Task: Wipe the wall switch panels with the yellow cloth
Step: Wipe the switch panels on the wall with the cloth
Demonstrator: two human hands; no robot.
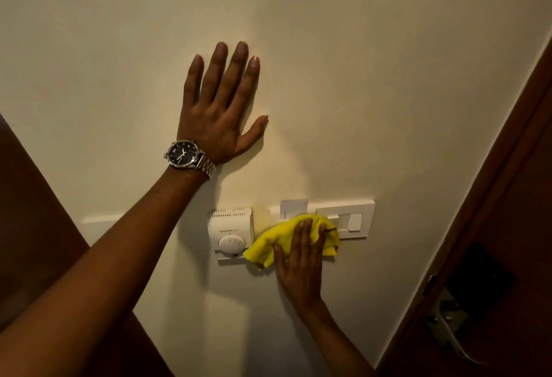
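Note:
My right hand [300, 263] presses the crumpled yellow cloth [277, 242] flat against the left part of a long white switch panel [352, 218] on the cream wall. The panel's right switches stay uncovered; its left end and a card slot [294, 206] peek out above the cloth. A white thermostat [231, 231] with a round dial sits just left of the cloth. My left hand [221, 107], fingers spread, lies flat on the bare wall above, with a metal wristwatch [186, 154] on its wrist. A third white panel [98, 225] is partly hidden behind my left forearm.
A dark wooden door frame [493, 197] runs along the right, with a metal door handle and lock [448, 320] at the lower right. Dark wood also borders the wall at the lower left [27, 212].

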